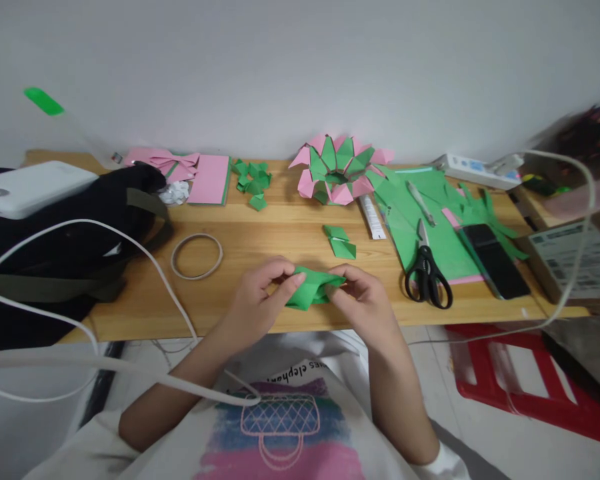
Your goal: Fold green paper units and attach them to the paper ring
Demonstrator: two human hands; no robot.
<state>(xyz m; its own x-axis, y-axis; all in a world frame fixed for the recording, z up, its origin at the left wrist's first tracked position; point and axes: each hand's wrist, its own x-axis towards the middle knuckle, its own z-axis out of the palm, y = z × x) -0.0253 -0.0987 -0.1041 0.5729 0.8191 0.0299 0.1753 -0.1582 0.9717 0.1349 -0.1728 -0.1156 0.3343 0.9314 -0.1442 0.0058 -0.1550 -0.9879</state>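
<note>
Near the table's front edge, both hands grip one piece of folded green paper [307, 292]. My left hand [266, 293] pinches its left end between thumb and fingers. At the other end, my right hand [363, 297] holds the paper with the thumb at an open fold. Just beyond lies a flat folded green paper piece [340, 242]. Farther back stands a pink and green paper flower [337, 170], with a white tube [373, 217] beside it. Several small green folded pieces [251, 180] lie to its left.
Black-handled scissors [427, 275], a utility knife [421, 203] and a phone [495, 260] rest on or beside green sheets [410, 233] at right. A tape ring [197, 275], pink paper [209, 180] and a black bag [70, 247] are at left. White cables [145, 250] cross the left side.
</note>
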